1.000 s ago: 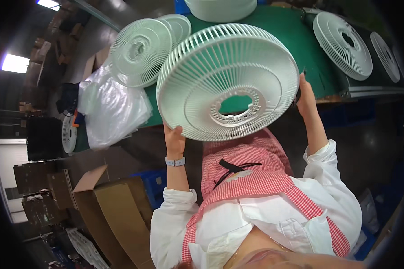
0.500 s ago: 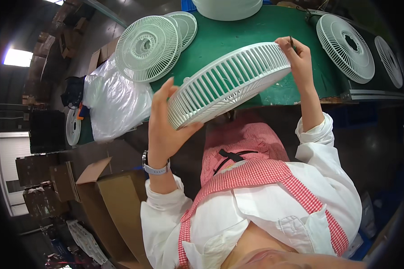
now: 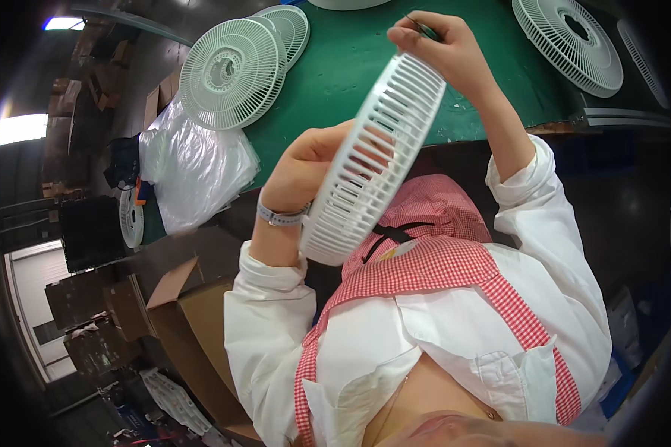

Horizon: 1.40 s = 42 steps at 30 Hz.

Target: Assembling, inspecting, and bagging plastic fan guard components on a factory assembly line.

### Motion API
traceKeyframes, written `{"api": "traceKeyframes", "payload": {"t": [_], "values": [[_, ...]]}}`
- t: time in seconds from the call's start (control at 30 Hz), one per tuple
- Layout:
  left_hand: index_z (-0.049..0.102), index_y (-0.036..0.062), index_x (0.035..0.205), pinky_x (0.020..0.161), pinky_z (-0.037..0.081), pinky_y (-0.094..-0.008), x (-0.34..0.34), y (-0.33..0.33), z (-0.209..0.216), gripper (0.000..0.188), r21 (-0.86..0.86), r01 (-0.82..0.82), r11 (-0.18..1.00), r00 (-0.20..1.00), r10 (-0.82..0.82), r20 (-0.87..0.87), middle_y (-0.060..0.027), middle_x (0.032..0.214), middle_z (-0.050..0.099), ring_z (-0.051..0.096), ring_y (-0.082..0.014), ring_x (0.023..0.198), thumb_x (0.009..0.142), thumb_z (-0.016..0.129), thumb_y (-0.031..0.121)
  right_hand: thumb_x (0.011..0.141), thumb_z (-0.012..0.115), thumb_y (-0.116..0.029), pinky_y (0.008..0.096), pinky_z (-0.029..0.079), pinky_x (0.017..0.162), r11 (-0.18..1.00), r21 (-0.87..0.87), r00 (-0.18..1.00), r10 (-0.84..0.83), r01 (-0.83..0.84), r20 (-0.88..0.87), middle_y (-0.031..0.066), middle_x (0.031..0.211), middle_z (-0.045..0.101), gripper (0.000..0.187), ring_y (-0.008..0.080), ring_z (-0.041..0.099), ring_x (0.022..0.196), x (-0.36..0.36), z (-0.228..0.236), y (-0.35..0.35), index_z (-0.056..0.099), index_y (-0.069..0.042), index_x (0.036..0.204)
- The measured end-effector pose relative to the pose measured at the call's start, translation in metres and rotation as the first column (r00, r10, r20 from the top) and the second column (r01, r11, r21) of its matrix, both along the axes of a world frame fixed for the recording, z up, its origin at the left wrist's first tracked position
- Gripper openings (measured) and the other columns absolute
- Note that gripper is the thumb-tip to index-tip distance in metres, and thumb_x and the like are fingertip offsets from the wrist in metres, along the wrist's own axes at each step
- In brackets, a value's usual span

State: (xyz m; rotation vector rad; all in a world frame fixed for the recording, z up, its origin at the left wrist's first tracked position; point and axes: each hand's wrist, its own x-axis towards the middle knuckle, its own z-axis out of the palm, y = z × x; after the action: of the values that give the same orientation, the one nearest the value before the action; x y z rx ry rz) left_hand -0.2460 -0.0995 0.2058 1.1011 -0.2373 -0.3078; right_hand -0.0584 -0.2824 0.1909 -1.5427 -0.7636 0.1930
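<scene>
The left hand (image 3: 306, 160) is against the guard (image 3: 373, 171), its fingers passing behind the slats and showing through the gaps; how firmly they close is hidden. The right hand (image 3: 449, 56) is closed on a small dark tool (image 3: 427, 30), pinched between thumb and fingers, at the guard's upper end; whether it also grips the rim, I cannot tell. The guard sits between the hands at the centre of the frame, steeply tilted, its upper end towards the right and its lower end just beside the left wrist, in front of the bench edge.

Marks on the cartons (image 3: 101, 350) at lower left are too small to read.

The guard is white, smooth and plastic-looking, a shallow round form with a slatted side wall. A grey watch strap (image 3: 279, 217) circles the left wrist. The apron (image 3: 414, 279) is red-and-white checked cloth over a white shirt (image 3: 350, 365) with rolled sleeves. The bench (image 3: 343, 89) has a smooth green top. Round white grilles (image 3: 235, 82) overlap at upper left; another grille (image 3: 566, 46), with a central hole, lies at upper right. Shiny clear plastic bags (image 3: 201, 167) spread over the bench's left end. A brown open box (image 3: 183, 365) stands at lower left.
</scene>
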Motion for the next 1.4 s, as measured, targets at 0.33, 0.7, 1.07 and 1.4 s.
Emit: {"api": "traceKeyframes", "payload": {"t": [0.33, 0.7, 1.07, 1.4], "values": [[0.071, -0.0009, 0.096, 0.072, 0.053, -0.0249, -0.001, -0.026, 0.011, 0.028, 0.409, -0.376, 0.832, 0.924, 0.3, 0.238, -0.0115, 0.102, 0.067, 0.066, -0.0169, 0.089, 0.068, 0.078, 0.003, 0.089, 0.066, -0.019, 0.0222, 0.038, 0.055, 0.999, -0.011, 0.991, -0.051, 0.05, -0.125, -0.0066, 0.066, 0.055, 0.021, 0.0029, 0.048, 0.062, 0.012, 0.004, 0.012, 0.067, -0.001, 0.079], [0.072, -0.0027, 0.086, 0.064, 0.053, -0.0278, 0.011, -0.026, -0.027, 0.02, 0.197, -0.605, 0.772, 0.635, 0.318, 0.704, -0.0129, 0.092, 0.068, 0.067, -0.0196, 0.077, 0.068, 0.075, 0.006, 0.091, 0.062, -0.019, 0.0222, 0.039, 0.055, 0.997, 0.074, 0.995, 0.038, -0.031, -0.095, -0.0057, 0.067, 0.055, 0.022, 0.0032, 0.049, 0.063, 0.019, -0.007, 0.018, 0.065, 0.0, 0.079], [0.069, -0.0013, 0.086, 0.082, 0.053, -0.0306, 0.011, -0.033, -0.02, 0.025, 0.185, -0.627, 0.756, 0.718, 0.47, 0.513, -0.0137, 0.118, 0.058, 0.061, -0.0199, 0.102, 0.064, 0.08, -0.002, 0.094, 0.061, -0.02, 0.0213, 0.041, 0.058, 0.986, 0.154, 0.992, 0.076, -0.061, -0.096, -0.0048, 0.07, 0.057, 0.024, 0.0035, 0.051, 0.066, 0.025, -0.016, 0.019, 0.065, 0.0, 0.08], [0.073, -0.0009, 0.088, 0.08, 0.054, -0.0275, 0.001, -0.046, -0.015, 0.022, 0.056, -0.497, 0.866, 0.855, 0.478, 0.2, -0.0114, 0.108, 0.063, 0.063, -0.0186, 0.097, 0.067, 0.077, 0.0, 0.095, 0.06, -0.02, 0.0212, 0.041, 0.058, 0.975, 0.201, 0.983, 0.123, -0.094, -0.134, -0.004, 0.071, 0.058, 0.024, 0.0037, 0.052, 0.065, 0.026, -0.02, 0.018, 0.065, -0.001, 0.082]]}}
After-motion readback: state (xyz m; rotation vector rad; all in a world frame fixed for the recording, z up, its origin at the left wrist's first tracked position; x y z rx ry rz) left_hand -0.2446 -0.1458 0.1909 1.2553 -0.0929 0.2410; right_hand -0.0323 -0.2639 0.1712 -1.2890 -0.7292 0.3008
